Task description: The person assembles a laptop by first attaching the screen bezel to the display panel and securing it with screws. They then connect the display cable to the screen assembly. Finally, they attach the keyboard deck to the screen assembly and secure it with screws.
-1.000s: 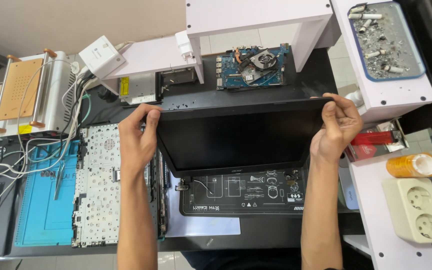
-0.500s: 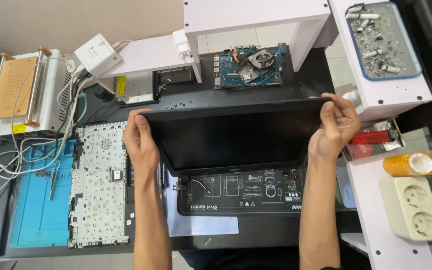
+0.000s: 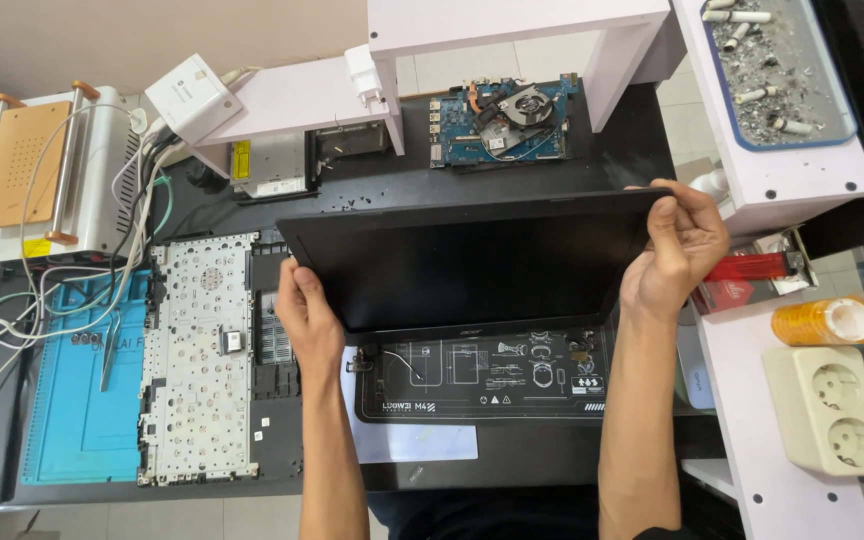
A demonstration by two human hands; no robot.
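Hands grip the black laptop screen panel (image 3: 472,265) by its two short ends, its long axis running straight across between them: the left hand (image 3: 307,315) clasps the lower left edge, the right hand (image 3: 677,250) pinches the upper right corner, neither nearer than the other. Just below the panel lies a black work mat (image 3: 482,375) with white diagrams. Left of the left hand sits a bare keyboard frame (image 3: 197,355); beyond the panel a blue circuit board (image 3: 502,120), and right of the right hand an orange tape roll (image 3: 825,322).
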